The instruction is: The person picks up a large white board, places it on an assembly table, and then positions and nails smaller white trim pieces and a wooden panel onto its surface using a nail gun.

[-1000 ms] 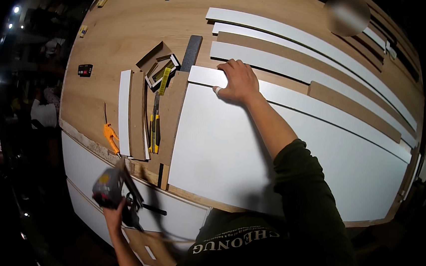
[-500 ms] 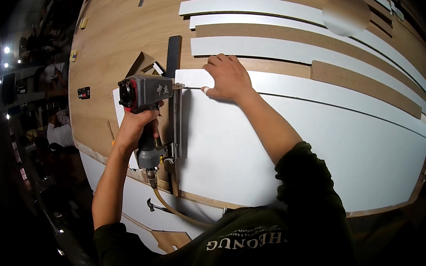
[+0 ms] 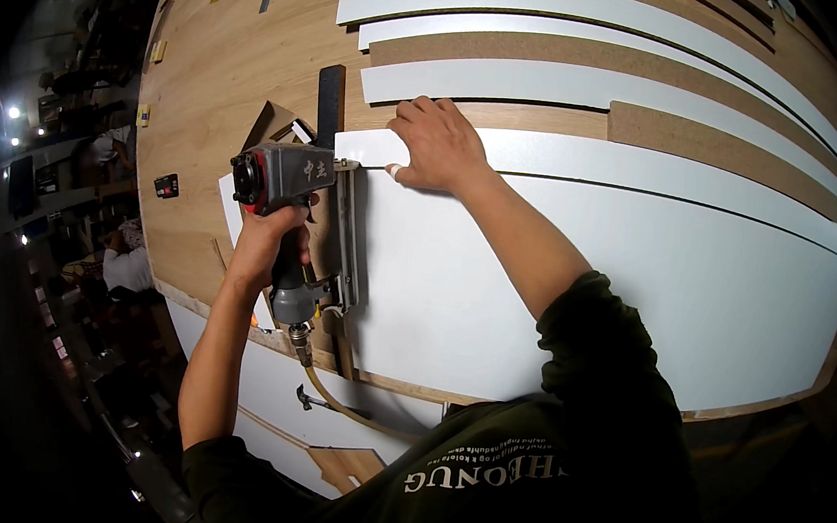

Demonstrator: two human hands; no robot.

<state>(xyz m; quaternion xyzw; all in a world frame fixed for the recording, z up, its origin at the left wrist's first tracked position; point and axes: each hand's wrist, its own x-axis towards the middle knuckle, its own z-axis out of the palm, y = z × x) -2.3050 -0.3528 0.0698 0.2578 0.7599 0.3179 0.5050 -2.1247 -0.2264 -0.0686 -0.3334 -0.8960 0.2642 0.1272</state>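
My left hand (image 3: 271, 242) is wrapped round the handle of a dark grey nail gun (image 3: 292, 178). The gun's nose meets the left end of a narrow white strip (image 3: 593, 164), and its long magazine lies beside the left edge of a large white panel (image 3: 583, 294). The strip runs along the panel's far edge. Across that strip lies my right hand (image 3: 439, 147), its fingers bent over the far edge and its thumb, with a white wrap, on the near side. A hose (image 3: 346, 408) leads from the gun's handle.
Beyond my right hand lie several white strips (image 3: 517, 4) and bare brown boards (image 3: 722, 156) on the wooden worktop (image 3: 207, 78). A dark bar (image 3: 331, 102) stands past the gun. A hammer (image 3: 312, 399) rests below the table edge. At far left is another person (image 3: 128, 263).
The view has shifted slightly, so the strips sit a little higher and further left. Both hands keep the same hold, and the nail gun stays at the strip's left end.
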